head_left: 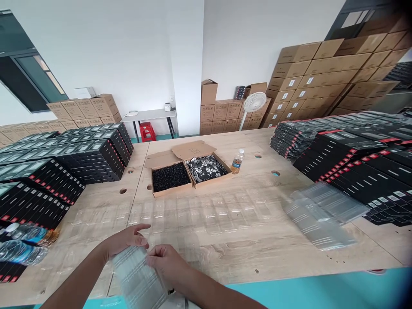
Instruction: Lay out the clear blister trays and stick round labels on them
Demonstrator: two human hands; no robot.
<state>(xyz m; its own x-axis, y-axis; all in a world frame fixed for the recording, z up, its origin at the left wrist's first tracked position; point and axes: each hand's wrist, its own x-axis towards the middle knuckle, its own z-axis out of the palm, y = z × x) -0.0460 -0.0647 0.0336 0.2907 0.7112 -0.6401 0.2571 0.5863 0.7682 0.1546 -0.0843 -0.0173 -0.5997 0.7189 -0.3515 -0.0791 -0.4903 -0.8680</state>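
Held just above the near edge of the wooden worktable [244, 257], a clear plastic blister tray [138, 274], its long axis slanting from upper left down to lower right; right hand [164, 264] closed on the tray's right edge, nearer its middle; left hand [127, 241] gripping the far end, fingers spread along the rim; farther toward the table's far side, a cardboard box [172, 189] filled with black granules [170, 177], and touching it, a second cardboard box [209, 180] of black-and-white patterned pieces [206, 168]; just beside them, a water bottle [237, 162]; toward the right, a loose pile of clear trays [322, 216].
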